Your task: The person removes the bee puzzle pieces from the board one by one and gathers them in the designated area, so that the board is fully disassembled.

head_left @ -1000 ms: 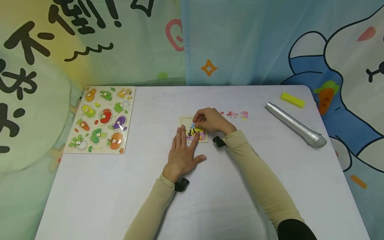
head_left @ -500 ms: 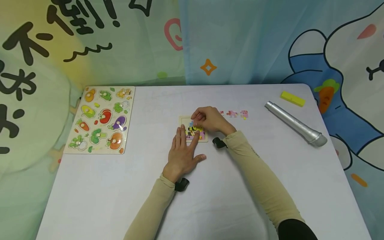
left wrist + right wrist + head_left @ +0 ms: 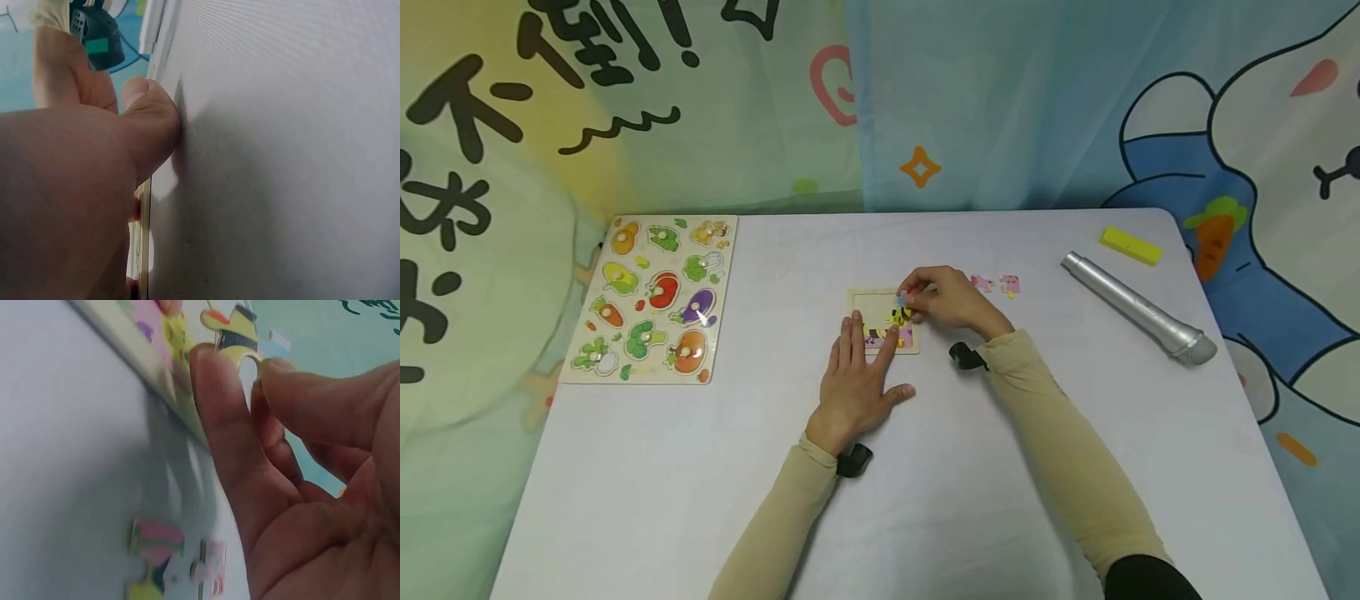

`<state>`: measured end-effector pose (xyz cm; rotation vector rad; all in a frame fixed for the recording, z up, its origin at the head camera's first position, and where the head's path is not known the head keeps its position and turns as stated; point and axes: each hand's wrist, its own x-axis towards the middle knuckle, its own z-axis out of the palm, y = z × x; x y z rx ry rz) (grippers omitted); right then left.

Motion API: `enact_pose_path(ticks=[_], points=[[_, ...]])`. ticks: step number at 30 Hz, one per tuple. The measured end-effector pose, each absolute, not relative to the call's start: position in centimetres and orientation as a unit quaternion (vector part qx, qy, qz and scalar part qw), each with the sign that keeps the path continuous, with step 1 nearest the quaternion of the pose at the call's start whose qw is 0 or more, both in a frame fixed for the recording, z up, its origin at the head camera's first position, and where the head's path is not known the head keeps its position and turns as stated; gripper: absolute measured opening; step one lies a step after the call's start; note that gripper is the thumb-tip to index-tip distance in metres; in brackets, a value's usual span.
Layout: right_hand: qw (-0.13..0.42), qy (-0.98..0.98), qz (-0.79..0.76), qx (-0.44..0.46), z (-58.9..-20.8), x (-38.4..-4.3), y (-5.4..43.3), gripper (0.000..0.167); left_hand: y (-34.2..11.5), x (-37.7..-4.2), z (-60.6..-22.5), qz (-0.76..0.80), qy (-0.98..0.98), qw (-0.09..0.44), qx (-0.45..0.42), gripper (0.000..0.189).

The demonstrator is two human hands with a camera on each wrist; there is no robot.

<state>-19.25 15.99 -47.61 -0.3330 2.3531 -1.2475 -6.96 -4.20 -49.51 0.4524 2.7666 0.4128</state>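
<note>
My left hand point(image 3: 855, 387) rests with straight fingers on the lower left of a small wooden puzzle tray point(image 3: 868, 302). Pink and purple puzzle pieces point(image 3: 906, 337) fill the tray's near side, partly under those fingers; its upper left shows bare wood. Over the tray's right side, my right hand point(image 3: 951, 297) pinches a yellow, black and blue puzzle piece point(image 3: 240, 339) between thumb and fingers. The right wrist view shows this piece tilted up from the tray. In the left wrist view, the left thumb point(image 3: 153, 119) lies close along the white tabletop.
Loose pink puzzle pieces point(image 3: 981, 283) lie just beyond the right hand. A vegetable puzzle board point(image 3: 658, 333) is at the table's left. Toward the right are a silver microphone point(image 3: 1138, 308) and a yellow block point(image 3: 1131, 247). A printed curtain point(image 3: 970, 108) hangs behind the table.
My right hand has shifted right, carrying the yellow and black puzzle piece with it, and now covers the leftmost loose pink piece. The left hand has stayed in place.
</note>
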Motion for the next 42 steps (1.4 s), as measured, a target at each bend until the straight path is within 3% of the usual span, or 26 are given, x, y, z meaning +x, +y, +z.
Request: enact_pose_path(ticks=[8, 20, 33, 42], points=[[0.229, 0.828, -0.505, -0.085, -47.5, -18.5, 18.2, 0.02, -4.1, -7.0, -49.7, 0.149, 0.964, 0.157, 0.154, 0.09], [0.169, 0.873, -0.454, -0.055, -47.2, -17.5, 21.9, 0.031, -4.2, -7.0, -49.7, 0.153, 0.962, 0.171, 0.147, 0.09], [0.099, 0.873, -0.477, 0.027, -47.6, -16.0, 26.0, 0.029, -4.2, -7.0, -50.4, 0.161, 0.962, 0.161, 0.153, 0.091], [0.098, 0.879, -0.465, 0.041, -47.9, -14.8, 27.8, 0.033, -4.1, -6.9, -50.3, 0.153, 0.964, 0.161, 0.149, 0.091]])
